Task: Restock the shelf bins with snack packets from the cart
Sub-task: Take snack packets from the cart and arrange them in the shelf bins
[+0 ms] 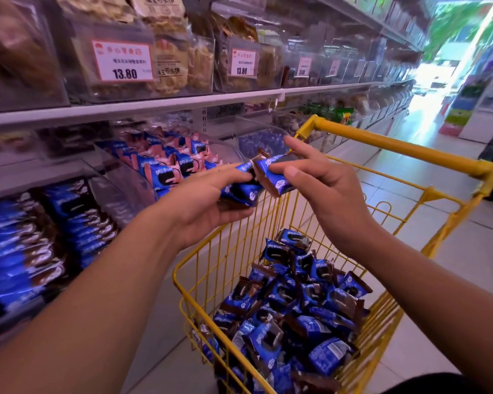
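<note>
Hands raised over cart (pixel 404 150): my left hand (pixel 211 206) grips blue packets (pixel 241 191), my right hand (pixel 325 183) pinches another packet (pixel 276 173); shelf bin (pixel 120 177) just left.

We read 13.80 on near price tag (pixel 122 61) clipped to upper shelf bin, 13.80 again on next price tag (pixel 242 63); farther tags too blurred; Chinese characters on blue snack packets (pixel 271 334) unreadable to us

The snack packets (pixel 293 305) at lower centre are blue with dark brown ends and white lettering. The cart (pixel 393 146) is yellow wire. Upper left, the price tags (pixel 122 61) are white with red borders and black digits.
</note>
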